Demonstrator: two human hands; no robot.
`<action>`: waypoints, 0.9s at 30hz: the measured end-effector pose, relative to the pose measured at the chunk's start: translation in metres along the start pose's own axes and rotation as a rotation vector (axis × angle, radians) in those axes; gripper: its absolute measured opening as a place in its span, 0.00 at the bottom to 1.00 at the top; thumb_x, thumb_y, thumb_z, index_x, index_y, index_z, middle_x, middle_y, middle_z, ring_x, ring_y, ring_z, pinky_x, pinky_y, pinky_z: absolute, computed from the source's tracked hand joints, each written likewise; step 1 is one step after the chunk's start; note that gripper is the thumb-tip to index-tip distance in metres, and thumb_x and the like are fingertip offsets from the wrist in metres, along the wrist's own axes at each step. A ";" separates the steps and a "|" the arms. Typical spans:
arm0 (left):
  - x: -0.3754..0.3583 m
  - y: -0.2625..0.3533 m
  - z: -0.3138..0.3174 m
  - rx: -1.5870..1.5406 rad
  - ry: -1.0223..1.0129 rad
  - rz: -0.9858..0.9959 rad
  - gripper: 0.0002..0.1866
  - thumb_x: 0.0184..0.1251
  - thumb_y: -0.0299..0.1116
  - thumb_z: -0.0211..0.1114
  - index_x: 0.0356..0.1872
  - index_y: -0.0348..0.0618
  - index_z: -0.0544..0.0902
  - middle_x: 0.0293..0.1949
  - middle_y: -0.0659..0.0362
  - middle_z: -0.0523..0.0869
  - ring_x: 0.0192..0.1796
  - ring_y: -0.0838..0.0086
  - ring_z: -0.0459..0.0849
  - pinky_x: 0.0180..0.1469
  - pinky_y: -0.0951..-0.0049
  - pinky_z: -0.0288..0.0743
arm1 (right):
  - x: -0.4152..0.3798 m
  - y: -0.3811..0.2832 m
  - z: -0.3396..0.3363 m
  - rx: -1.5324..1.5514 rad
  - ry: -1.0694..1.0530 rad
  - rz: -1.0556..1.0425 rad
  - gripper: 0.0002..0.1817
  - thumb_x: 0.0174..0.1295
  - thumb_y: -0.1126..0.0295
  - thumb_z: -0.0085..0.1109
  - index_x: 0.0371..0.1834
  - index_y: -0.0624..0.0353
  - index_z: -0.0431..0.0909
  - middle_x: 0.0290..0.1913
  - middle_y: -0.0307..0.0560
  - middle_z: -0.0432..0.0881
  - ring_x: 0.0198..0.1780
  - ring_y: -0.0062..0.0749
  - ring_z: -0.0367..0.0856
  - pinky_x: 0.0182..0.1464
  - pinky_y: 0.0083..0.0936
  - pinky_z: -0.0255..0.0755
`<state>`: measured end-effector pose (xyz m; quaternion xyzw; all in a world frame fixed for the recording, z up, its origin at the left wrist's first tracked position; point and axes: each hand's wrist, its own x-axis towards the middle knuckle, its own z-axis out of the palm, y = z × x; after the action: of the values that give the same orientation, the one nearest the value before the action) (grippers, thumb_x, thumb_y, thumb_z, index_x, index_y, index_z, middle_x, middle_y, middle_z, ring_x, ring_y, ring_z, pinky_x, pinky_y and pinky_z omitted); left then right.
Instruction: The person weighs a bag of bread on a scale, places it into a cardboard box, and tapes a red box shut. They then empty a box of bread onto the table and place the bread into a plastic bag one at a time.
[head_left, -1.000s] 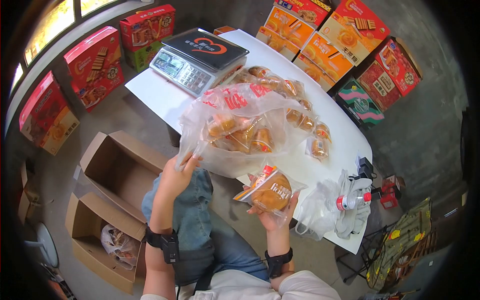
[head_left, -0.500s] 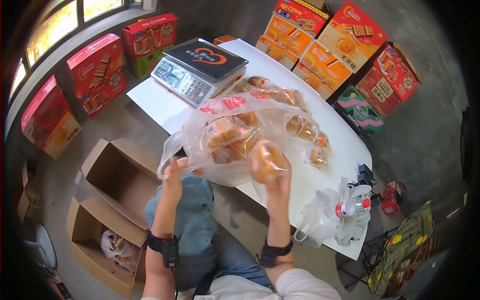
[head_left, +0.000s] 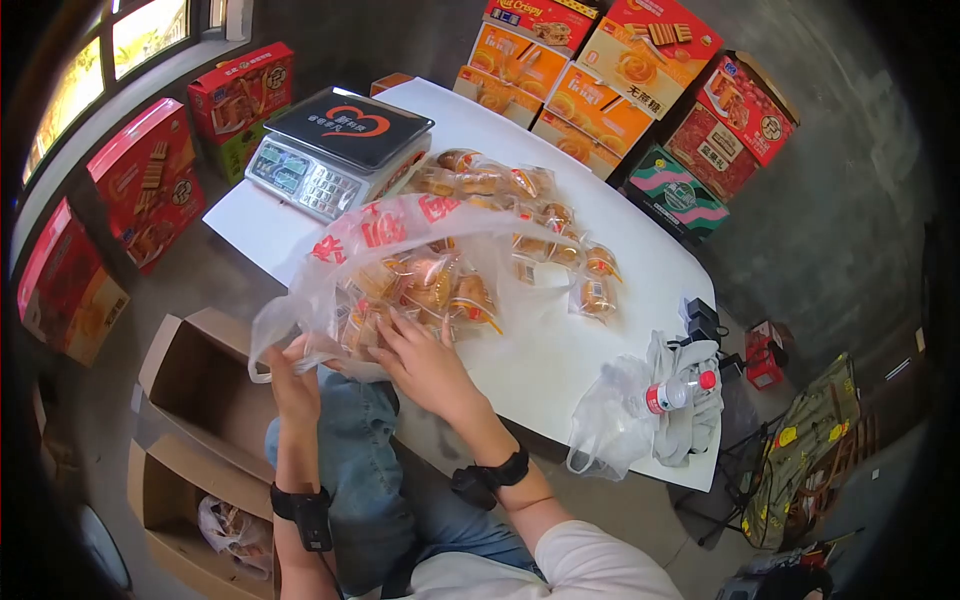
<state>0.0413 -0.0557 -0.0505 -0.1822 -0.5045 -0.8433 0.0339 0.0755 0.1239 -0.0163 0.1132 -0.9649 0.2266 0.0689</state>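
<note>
A clear plastic bag (head_left: 385,232) with red print lies open at the near side of the table, holding several wrapped bread buns (head_left: 430,282). My left hand (head_left: 294,385) is closed on the bag's handle at its near left edge. At the bag's mouth, my right hand (head_left: 428,362) has its fingers stretched out over the buns and grips none of them; some fingertips touch the wrappers. Past the bag, more wrapped buns (head_left: 560,232) lie in a group on the table, with one bun (head_left: 596,293) at the group's near right end.
A digital scale (head_left: 335,150) stands on the white table (head_left: 520,395) at back left. Thin plastic bags (head_left: 610,415) and a bottle (head_left: 682,390) lie at right. Cardboard boxes (head_left: 200,375) sit on the floor at left. Printed cartons (head_left: 590,110) stand behind the table.
The wrapped bun that my right hand held up is out of that hand, which has moved left and down into the bag's mouth with fingers spread. My left hand still grips the bag.
</note>
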 end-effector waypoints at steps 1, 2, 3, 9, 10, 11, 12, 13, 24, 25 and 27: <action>0.001 0.001 0.000 -0.012 -0.014 -0.014 0.39 0.67 0.60 0.27 0.26 0.32 0.77 0.29 0.54 0.78 0.32 0.71 0.74 0.39 0.75 0.65 | -0.003 0.003 0.001 0.043 0.066 -0.039 0.25 0.62 0.56 0.45 0.57 0.63 0.66 0.61 0.58 0.64 0.62 0.52 0.62 0.63 0.45 0.51; 0.001 0.001 -0.001 -0.023 -0.029 -0.029 0.39 0.67 0.60 0.27 0.27 0.33 0.77 0.29 0.54 0.78 0.32 0.71 0.73 0.38 0.75 0.65 | -0.007 0.006 0.001 0.088 0.132 -0.077 0.24 0.62 0.57 0.46 0.56 0.63 0.67 0.60 0.57 0.65 0.61 0.50 0.64 0.63 0.43 0.53; 0.001 0.001 -0.002 -0.021 -0.032 -0.032 0.39 0.67 0.60 0.27 0.27 0.33 0.77 0.29 0.54 0.78 0.32 0.71 0.73 0.38 0.75 0.65 | -0.012 0.005 -0.004 0.091 0.134 -0.074 0.24 0.62 0.57 0.46 0.56 0.63 0.67 0.60 0.57 0.65 0.61 0.50 0.64 0.63 0.43 0.53; 0.002 0.005 0.008 -0.064 0.087 -0.045 0.38 0.69 0.57 0.25 0.27 0.32 0.77 0.29 0.53 0.77 0.35 0.68 0.74 0.43 0.71 0.66 | -0.058 0.041 -0.025 0.316 0.811 -0.148 0.17 0.57 0.72 0.45 0.50 0.64 0.70 0.54 0.54 0.69 0.53 0.41 0.69 0.56 0.33 0.61; 0.002 0.005 0.007 -0.052 0.082 -0.044 0.37 0.69 0.56 0.26 0.28 0.33 0.77 0.30 0.54 0.77 0.35 0.68 0.74 0.43 0.71 0.66 | -0.061 0.053 -0.022 0.335 1.013 -0.052 0.16 0.55 0.75 0.42 0.47 0.64 0.70 0.50 0.51 0.71 0.50 0.37 0.70 0.54 0.29 0.61; 0.002 0.004 0.008 -0.039 0.076 -0.043 0.37 0.69 0.56 0.26 0.29 0.33 0.77 0.30 0.54 0.77 0.35 0.69 0.74 0.43 0.70 0.66 | -0.060 0.067 -0.025 0.333 1.170 0.037 0.16 0.55 0.76 0.42 0.47 0.64 0.68 0.49 0.49 0.70 0.49 0.35 0.68 0.53 0.28 0.61; 0.002 0.004 0.008 -0.038 0.077 -0.044 0.37 0.69 0.56 0.26 0.29 0.33 0.77 0.30 0.54 0.77 0.35 0.69 0.74 0.43 0.70 0.66 | -0.057 0.083 -0.029 0.330 1.325 0.129 0.16 0.54 0.77 0.42 0.47 0.64 0.67 0.47 0.48 0.69 0.48 0.33 0.67 0.52 0.28 0.60; 0.002 0.003 0.008 -0.060 0.085 -0.052 0.36 0.69 0.55 0.27 0.30 0.33 0.77 0.30 0.54 0.77 0.36 0.69 0.74 0.44 0.70 0.65 | -0.055 0.103 -0.029 0.431 1.409 0.187 0.17 0.53 0.78 0.43 0.49 0.65 0.66 0.48 0.49 0.67 0.51 0.37 0.65 0.56 0.31 0.57; 0.001 0.004 0.014 -0.067 0.148 -0.094 0.31 0.69 0.50 0.31 0.29 0.33 0.77 0.27 0.53 0.79 0.35 0.68 0.75 0.46 0.68 0.66 | 0.012 0.254 -0.010 -0.247 0.711 0.357 0.29 0.49 0.66 0.57 0.58 0.57 0.65 0.62 0.65 0.57 0.63 0.55 0.56 0.63 0.46 0.50; 0.000 0.002 0.015 -0.068 0.163 -0.093 0.30 0.68 0.49 0.33 0.28 0.33 0.78 0.27 0.54 0.79 0.35 0.69 0.75 0.46 0.69 0.66 | 0.019 0.265 -0.007 -0.369 0.672 0.232 0.29 0.50 0.64 0.56 0.59 0.54 0.66 0.63 0.62 0.56 0.64 0.56 0.54 0.64 0.46 0.49; 0.000 0.001 0.013 -0.062 0.177 -0.091 0.29 0.66 0.49 0.35 0.28 0.33 0.78 0.27 0.54 0.79 0.35 0.69 0.75 0.45 0.69 0.66 | 0.025 0.268 -0.003 -0.483 0.634 0.108 0.28 0.51 0.62 0.55 0.59 0.51 0.67 0.65 0.60 0.55 0.66 0.56 0.52 0.65 0.47 0.48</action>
<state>0.0448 -0.0447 -0.0441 -0.0850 -0.4809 -0.8720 0.0344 -0.0152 0.3541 -0.1219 -0.0325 -0.9259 0.0201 0.3758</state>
